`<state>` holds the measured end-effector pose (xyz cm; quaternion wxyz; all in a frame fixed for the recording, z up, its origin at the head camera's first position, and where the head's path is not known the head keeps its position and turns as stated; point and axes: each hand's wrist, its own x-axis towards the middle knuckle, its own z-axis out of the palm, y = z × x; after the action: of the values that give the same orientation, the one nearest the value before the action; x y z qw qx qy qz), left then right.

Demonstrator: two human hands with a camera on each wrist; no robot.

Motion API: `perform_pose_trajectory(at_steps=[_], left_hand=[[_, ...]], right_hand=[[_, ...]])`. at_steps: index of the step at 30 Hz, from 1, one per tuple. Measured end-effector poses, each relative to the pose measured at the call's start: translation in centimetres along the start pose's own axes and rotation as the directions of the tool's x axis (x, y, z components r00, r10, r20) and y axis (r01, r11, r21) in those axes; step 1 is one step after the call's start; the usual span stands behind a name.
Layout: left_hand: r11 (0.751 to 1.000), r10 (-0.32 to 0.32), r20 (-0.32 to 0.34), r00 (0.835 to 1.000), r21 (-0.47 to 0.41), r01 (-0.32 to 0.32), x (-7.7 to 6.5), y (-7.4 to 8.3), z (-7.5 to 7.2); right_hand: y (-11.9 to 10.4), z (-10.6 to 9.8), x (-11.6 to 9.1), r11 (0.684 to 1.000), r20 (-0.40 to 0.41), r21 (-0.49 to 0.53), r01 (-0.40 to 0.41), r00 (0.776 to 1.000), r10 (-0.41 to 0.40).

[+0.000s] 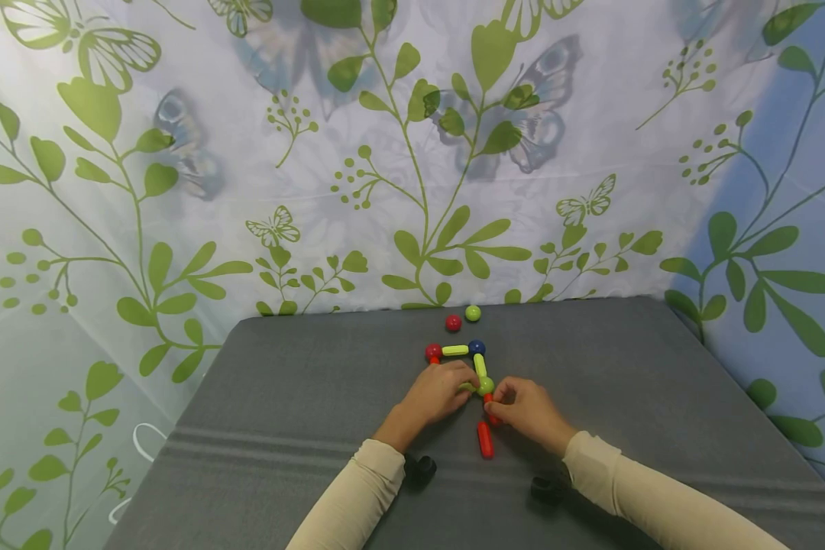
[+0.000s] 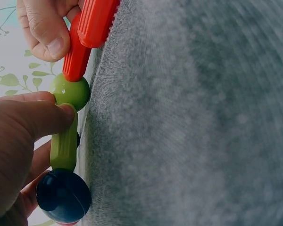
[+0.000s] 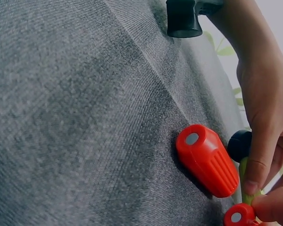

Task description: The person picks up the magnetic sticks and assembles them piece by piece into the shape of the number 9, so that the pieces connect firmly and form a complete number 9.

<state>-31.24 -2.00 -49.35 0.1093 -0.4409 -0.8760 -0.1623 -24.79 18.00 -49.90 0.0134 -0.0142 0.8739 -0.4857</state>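
Note:
My left hand (image 1: 440,391) pinches a lime-green ridged rod (image 2: 63,146) beside a lime-green ball (image 1: 485,385). A dark blue ball (image 2: 63,195) sits at that rod's near end in the left wrist view. With thumb and finger, my right hand (image 1: 525,411) grips a red rod (image 2: 76,56) whose tip meets the lime-green ball. Just in front of the hands, a second red rod (image 1: 485,439) lies loose; its grey end disc shows in the right wrist view. Another lime-green rod (image 1: 480,365) runs back from the lime-green ball. My left hand covers part of the assembly.
Behind the hands, a blue ball (image 1: 477,347), a lime-green rod (image 1: 455,351) and a red ball (image 1: 433,351) form a corner. A loose red ball (image 1: 454,323) and lime-green ball (image 1: 473,313) lie farther back on the grey table (image 1: 302,389). A patterned curtain (image 1: 385,191) hangs behind.

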Motion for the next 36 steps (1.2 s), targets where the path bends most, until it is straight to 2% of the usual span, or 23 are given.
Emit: perform_pose_trajectory(at_steps=[14, 17, 21, 27, 31, 36], left_hand=[[0.999, -0.030, 0.002, 1.000, 0.012, 0.030, -0.3, -1.1, -0.6], [0.999, -0.030, 0.000, 1.000, 0.014, 0.030, -0.2, -1.4, -0.7], [1.000, -0.002, -0.010, 1.000, 0.021, 0.003, -0.2, -1.7, -0.9], [0.996, 0.079, -0.067, 0.995, 0.054, -0.076, 0.0, -1.9, -1.1], [0.992, 0.117, -0.080, 0.990, 0.064, -0.112, 0.2, -1.6, -0.5], [0.991, 0.122, -0.057, 0.991, 0.065, -0.119, 0.6, -0.8, 0.1]], right_hand=[[-0.4, 0.6, 1.5, 0.999, 0.035, 0.019, 0.045, 0.998, -0.046], [-0.3, 0.4, 2.2, 0.997, 0.047, 0.011, 0.079, 0.996, -0.080], [-0.9, -1.1, 4.3, 0.985, 0.056, -0.066, 0.161, 0.986, -0.158], [-2.8, -4.6, 10.9, 0.913, 0.125, -0.196, 0.358, 0.933, -0.339], [-3.6, -5.8, 15.0, 0.868, 0.207, -0.260, 0.423, 0.902, -0.378], [-3.3, -5.5, 17.8, 0.757, 0.321, -0.412, 0.507, 0.859, -0.400]])
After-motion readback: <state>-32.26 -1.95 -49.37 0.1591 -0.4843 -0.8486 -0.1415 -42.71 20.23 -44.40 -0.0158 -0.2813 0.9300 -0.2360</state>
